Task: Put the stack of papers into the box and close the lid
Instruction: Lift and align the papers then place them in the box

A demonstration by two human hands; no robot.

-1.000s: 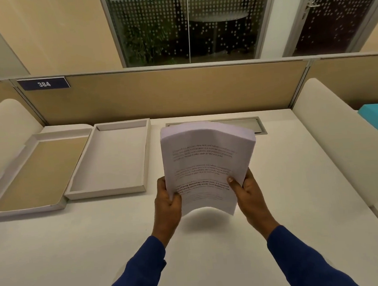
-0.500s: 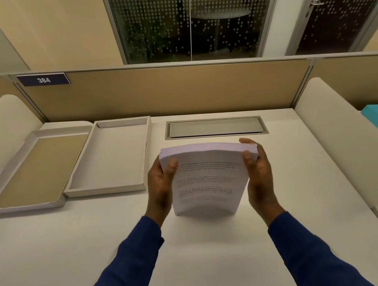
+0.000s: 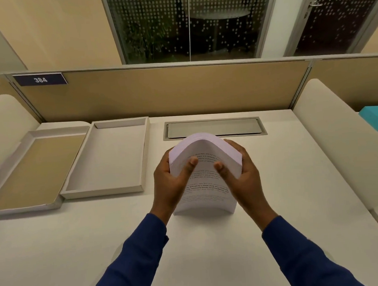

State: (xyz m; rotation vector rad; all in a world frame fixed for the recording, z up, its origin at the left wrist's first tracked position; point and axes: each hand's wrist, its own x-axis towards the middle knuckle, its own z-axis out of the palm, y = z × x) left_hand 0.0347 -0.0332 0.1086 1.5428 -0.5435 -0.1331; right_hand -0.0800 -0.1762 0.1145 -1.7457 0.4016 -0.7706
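A thick stack of printed white papers [image 3: 205,195] stands on its lower edge on the desk, bowed into an arch toward me. My left hand [image 3: 171,183] grips its left side and my right hand [image 3: 244,179] grips its right side, both thumbs pressed on the front sheet. The open box tray [image 3: 108,192], pale grey and empty, lies flat to the left of the stack. Its lid [image 3: 21,208], with a tan inner face, lies open further left, joined to the tray's left wall.
A metal cable hatch [image 3: 213,128] is set into the desk just behind the papers. Tan partition panels [image 3: 169,91] close the back. Rounded cream dividers [image 3: 338,138] flank both sides. A teal box [image 3: 376,116] sits beyond the right divider.
The stack came down from mid-air onto the desk on its lower edge. My hands slid up its sides, then brought thumbs onto the front, and the papers now bend into an arch.
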